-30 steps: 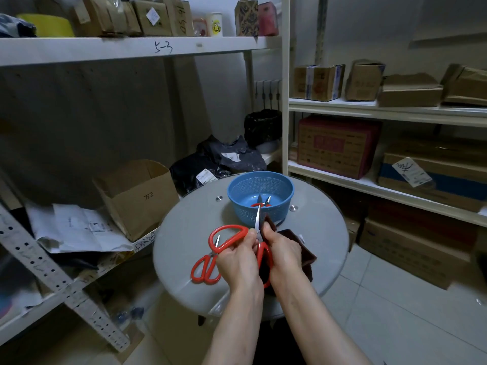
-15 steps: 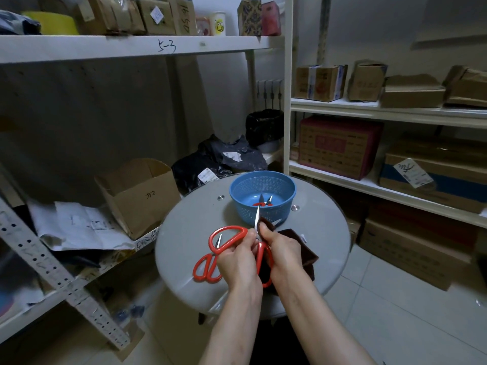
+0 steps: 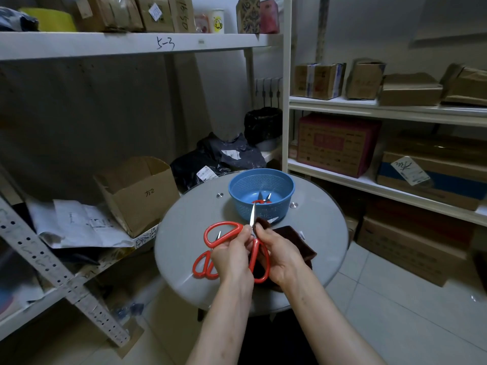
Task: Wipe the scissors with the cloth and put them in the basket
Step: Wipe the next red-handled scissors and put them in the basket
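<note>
Head view hid most of the cloth under my right hand, pinching it against the scissors my left hand gripped.

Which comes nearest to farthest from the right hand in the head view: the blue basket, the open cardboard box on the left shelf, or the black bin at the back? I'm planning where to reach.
From the right hand:
1. Blue basket, just beyond it on the table.
2. Open cardboard box, left, on the shelf.
3. Black bin, at the back by the shelf post.
</note>
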